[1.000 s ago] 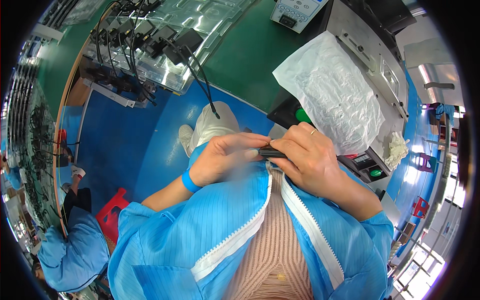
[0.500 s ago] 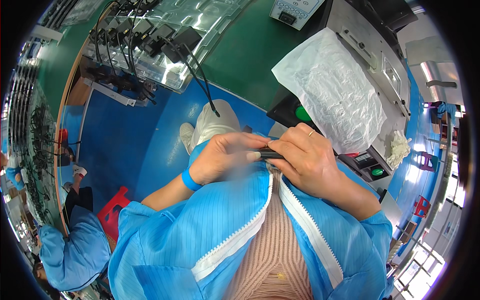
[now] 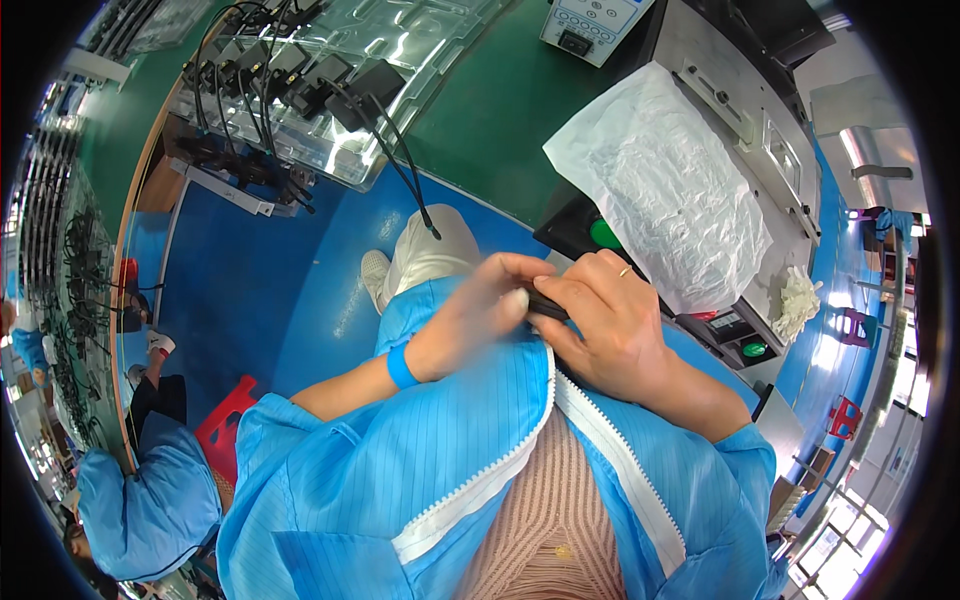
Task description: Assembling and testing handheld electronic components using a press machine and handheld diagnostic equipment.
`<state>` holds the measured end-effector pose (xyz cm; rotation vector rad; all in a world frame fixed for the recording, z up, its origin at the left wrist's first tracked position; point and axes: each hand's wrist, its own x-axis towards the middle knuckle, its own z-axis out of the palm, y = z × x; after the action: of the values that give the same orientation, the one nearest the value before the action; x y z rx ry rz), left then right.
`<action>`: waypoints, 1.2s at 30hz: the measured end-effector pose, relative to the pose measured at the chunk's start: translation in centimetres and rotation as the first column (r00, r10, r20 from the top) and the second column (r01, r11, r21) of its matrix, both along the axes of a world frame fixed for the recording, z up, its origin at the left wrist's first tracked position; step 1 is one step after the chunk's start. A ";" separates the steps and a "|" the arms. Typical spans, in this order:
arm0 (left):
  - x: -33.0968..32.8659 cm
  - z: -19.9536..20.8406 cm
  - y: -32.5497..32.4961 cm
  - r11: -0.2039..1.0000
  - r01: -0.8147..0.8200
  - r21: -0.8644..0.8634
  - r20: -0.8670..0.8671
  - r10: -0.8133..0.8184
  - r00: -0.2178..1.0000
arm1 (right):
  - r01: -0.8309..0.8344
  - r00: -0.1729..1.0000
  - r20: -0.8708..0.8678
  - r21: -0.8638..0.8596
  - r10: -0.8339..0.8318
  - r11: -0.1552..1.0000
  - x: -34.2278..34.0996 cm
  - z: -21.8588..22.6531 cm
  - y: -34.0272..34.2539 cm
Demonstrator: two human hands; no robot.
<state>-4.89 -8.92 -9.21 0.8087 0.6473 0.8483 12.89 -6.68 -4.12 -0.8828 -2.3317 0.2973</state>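
A small dark, slim piece [image 3: 546, 305] is held between my hands in front of my waist; its exact kind is hidden by the fingers. My right hand [image 3: 618, 318], with a ring on one finger, pinches it between thumb and fingertips. Partly smeared by motion, my left hand [image 3: 478, 308] has its thumb and fingertips closed on the piece's left end. A blue band [image 3: 401, 367] circles my left wrist.
Black power adapters [image 3: 365, 95] with cables stand in a clear plastic tray [image 3: 440, 62] on the green bench. Crumpled white sheeting [image 3: 665, 190] covers part of a machine with green buttons [image 3: 604, 234]. A person in blue [image 3: 150, 500] sits near a red stool [image 3: 228, 415].
My left hand has shifted slightly up and right, its fingers more bent around the dark piece. The piece has tilted, its right end lower. The right hand has hardly moved.
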 end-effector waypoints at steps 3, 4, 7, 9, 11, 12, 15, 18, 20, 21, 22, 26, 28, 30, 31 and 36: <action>0.6 0.4 -0.2 0.993 0.024 0.118 -0.061 -0.017 0.998 | -0.011 0.999 -0.034 0.018 0.011 1.000 -0.5 0.1 0.1; 0.6 0.5 -0.1 0.993 0.037 0.108 -0.065 -0.030 0.997 | -0.036 0.999 -0.035 0.014 0.036 0.999 -0.6 0.1 0.0; 0.6 0.8 -0.1 0.996 0.038 0.076 -0.112 -0.029 0.993 | -0.030 0.999 -0.023 -0.126 0.027 0.992 -0.2 -0.2 -0.4; 0.6 0.6 -0.3 0.995 0.058 0.076 -0.107 -0.050 0.993 | -0.104 0.994 -0.077 -0.394 0.080 0.913 0.6 1.3 0.2; 0.5 0.3 -0.3 0.991 0.059 0.117 -0.131 -0.044 0.990 | -0.179 0.983 -0.138 -0.630 0.117 0.756 1.6 1.8 0.7; 0.5 0.2 -0.2 0.984 0.080 0.162 -0.153 -0.056 0.987 | -0.211 0.969 -0.242 -0.711 0.047 0.671 2.1 1.8 1.0; 1.0 0.4 -0.2 0.962 0.070 0.263 -0.180 -0.022 0.983 | -0.243 0.946 -0.319 -0.819 -0.060 0.521 1.9 2.3 1.0; 1.1 0.2 0.3 0.948 0.153 0.280 -0.149 -0.115 0.982 | -0.292 0.953 -0.296 -0.836 0.066 0.464 1.4 1.9 1.0; 1.1 0.6 0.6 0.906 0.215 0.365 -0.246 -0.129 0.961 | -0.280 0.956 -0.290 -0.850 0.049 0.445 1.3 1.6 1.0; 1.1 0.7 0.5 0.854 0.277 0.441 -0.341 -0.126 0.931 | -0.272 0.958 -0.283 -0.864 0.038 0.425 1.2 1.4 0.9; 1.1 0.7 0.4 0.857 0.278 0.435 -0.340 -0.129 0.931 | -0.272 0.958 -0.284 -0.866 0.035 0.419 1.1 1.3 0.7; 1.4 1.1 0.3 0.886 0.287 0.363 -0.320 -0.171 0.932 | -0.193 0.963 -0.262 -0.836 -0.064 0.514 0.6 0.3 -0.4; 1.7 1.1 0.2 0.892 0.268 0.363 -0.302 -0.160 0.940 | -0.157 0.962 -0.255 -0.815 -0.101 0.557 0.4 -0.3 -0.6; 1.9 0.7 -0.1 0.902 0.231 0.364 -0.298 -0.123 0.947 | -0.163 0.948 -0.291 -0.795 -0.132 0.584 0.2 -0.7 -0.4; 1.8 0.6 0.0 0.903 0.234 0.361 -0.299 -0.126 0.946 | -0.162 0.947 -0.292 -0.797 -0.135 0.582 0.3 -0.7 -0.2; 1.3 0.7 0.1 0.898 0.368 0.241 -0.413 -0.248 0.876 | -0.222 0.870 -0.400 -0.840 -0.288 0.495 1.3 -0.4 -0.1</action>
<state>-3.61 -8.85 -8.49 1.3492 0.6973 0.5033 14.14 -6.75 -4.57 -1.1094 -1.5480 1.6201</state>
